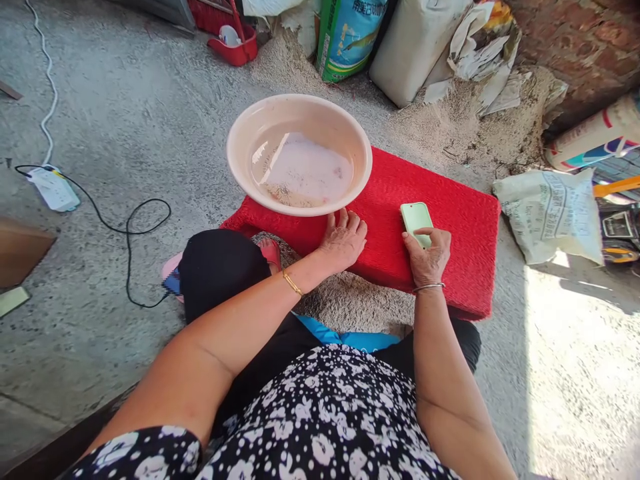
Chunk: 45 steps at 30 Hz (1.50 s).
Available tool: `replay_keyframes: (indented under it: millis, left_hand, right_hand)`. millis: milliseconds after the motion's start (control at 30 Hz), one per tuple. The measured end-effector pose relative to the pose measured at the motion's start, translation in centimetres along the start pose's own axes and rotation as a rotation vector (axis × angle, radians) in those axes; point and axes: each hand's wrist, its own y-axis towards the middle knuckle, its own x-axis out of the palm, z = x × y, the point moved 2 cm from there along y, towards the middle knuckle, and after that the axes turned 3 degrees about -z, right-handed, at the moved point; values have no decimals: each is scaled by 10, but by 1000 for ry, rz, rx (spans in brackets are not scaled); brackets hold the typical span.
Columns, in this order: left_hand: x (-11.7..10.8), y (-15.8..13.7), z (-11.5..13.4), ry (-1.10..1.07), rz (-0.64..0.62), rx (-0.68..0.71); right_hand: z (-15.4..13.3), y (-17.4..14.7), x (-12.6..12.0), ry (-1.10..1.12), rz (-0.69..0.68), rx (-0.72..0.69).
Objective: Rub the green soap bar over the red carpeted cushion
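A pale green rectangular case [417,217], rounded at the corners and with a small hole near one corner, lies on a red cloth-covered bench [460,227]. It looks like a phone case. My right hand [431,255] grips its near end, thumb along the left edge and a bent index finger across it. To the left, my left hand [345,239] rests on the red cloth with fingers slightly bent and apart, holding nothing. Just beyond those fingertips stands a wide beige basin [240,150] with cloudy water and pale grains or bits in it.
On the floor at left are a white power strip [54,189] and a looping black cable [129,233]. Sacks [350,40], spilled grain [440,137] and a red dustpan-like container [240,50] lie at the back. At right are another sack [555,213] and a bucket [595,133].
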Motion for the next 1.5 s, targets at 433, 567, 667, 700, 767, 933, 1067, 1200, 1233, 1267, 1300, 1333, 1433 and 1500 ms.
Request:
replay_keyframes:
  millis: [433,567,667,700,767,933,1067,1200,1233,1267,1300,1333,1433,1500]
  left_hand:
    - [0,0,1,52,-2,2]
    - [2,1,1,60,3,8]
    - [4,1,1,47,6,2]
    - [5,1,1,42,7,2]
    - [5,2,1,36,9,1]
    - [4,1,1,37,9,4]
    - [3,1,0,25,7,7]
    - [3,1,0,30,10,19]
    - [3,1,0,33,12,22]
    - [3,1,0,36,14,26]
    - [3,1,0,39,16,28]
    - [3,1,-1,41,17,30]
    - [3,0,-1,39,17,29]
    - [2,0,-1,31,15,26]
  right_hand:
    - [1,1,-1,30,31,-17]
    - [3,1,0,23,38,-23]
    - [4,2,1,34,41,-26]
    - [4,2,1,36,41,-29]
    - [5,2,1,36,39,-32]
    - [4,2,1,26,37,-33]
    - [5,1,1,29,37,-40]
    - [5,1,0,22,38,-49]
    - [5,1,0,21,37,-48]
    - [5,1,0,22,37,-46]
    - [5,1,0,24,34,-43]
    - [5,1,-1,24,30,-41]
    - [4,1,-1,22,21,-35]
    - [3,1,-1,24,22,-35]
